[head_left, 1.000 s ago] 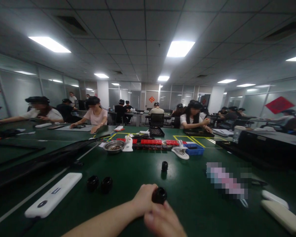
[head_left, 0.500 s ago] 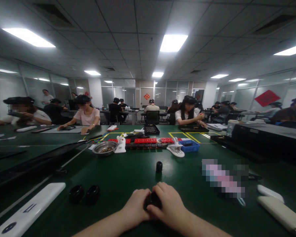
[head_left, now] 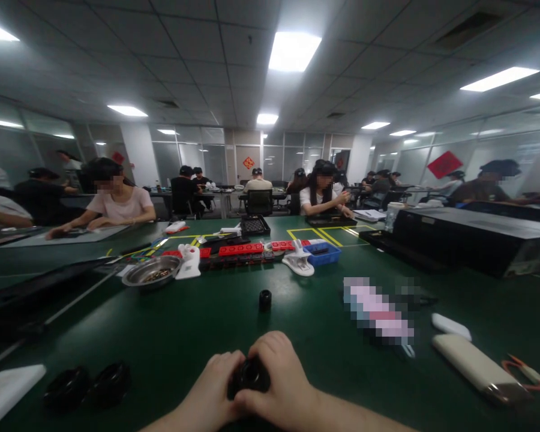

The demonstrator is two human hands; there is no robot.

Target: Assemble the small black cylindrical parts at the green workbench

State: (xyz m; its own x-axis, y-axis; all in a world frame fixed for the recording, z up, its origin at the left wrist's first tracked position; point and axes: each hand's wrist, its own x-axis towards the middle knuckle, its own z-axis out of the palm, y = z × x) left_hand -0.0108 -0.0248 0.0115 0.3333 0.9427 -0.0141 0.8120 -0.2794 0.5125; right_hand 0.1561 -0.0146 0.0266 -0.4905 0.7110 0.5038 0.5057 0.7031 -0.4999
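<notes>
My left hand (head_left: 211, 387) and my right hand (head_left: 283, 384) meet low in the middle of the head view. Both are closed around a small black round part (head_left: 249, 377), which shows between the fingers just above the green table (head_left: 198, 324). Another small black cylinder (head_left: 264, 299) stands upright on the table a short way beyond my hands. Two black ring-shaped parts (head_left: 87, 387) lie side by side to the left of my left forearm.
A metal bowl (head_left: 150, 277), white clips, red blocks and a blue tray (head_left: 323, 253) sit further back. A white device (head_left: 9, 393) lies at the lower left, a cream case (head_left: 474, 367) at the right. Large black boxes (head_left: 468, 237) stand right. Several people sit at tables behind.
My right hand came in from below and closed onto the black part beside my left hand. The camera turned right, so table objects shifted left in view.
</notes>
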